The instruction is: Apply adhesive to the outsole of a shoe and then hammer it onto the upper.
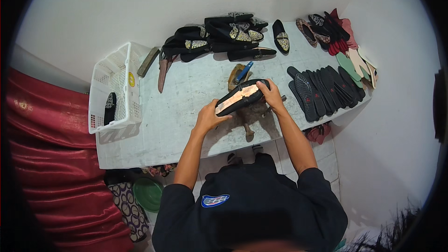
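Observation:
A black shoe [239, 99] is held up over the table, its underside facing me with a tan strip down the middle and black edges folded in around it. My left hand [210, 116] grips the end nearer the left. Around the other end, my right hand [271, 94] is closed, thumb on the underside. Just behind the shoe stands a stained yellowish container [232, 82] with a blue-handled tool [244, 71] across it. Partly hidden below the shoe, a hammer-like tool [248, 132] lies on the table.
Black shoes with glittery fronts [233, 35] are piled at the back of the white table [186, 144]. Black soles [322, 91] lie in a row at right, near coloured cut pieces [357, 67]. A white basket [133, 112] stands left, beside a wooden block [148, 61].

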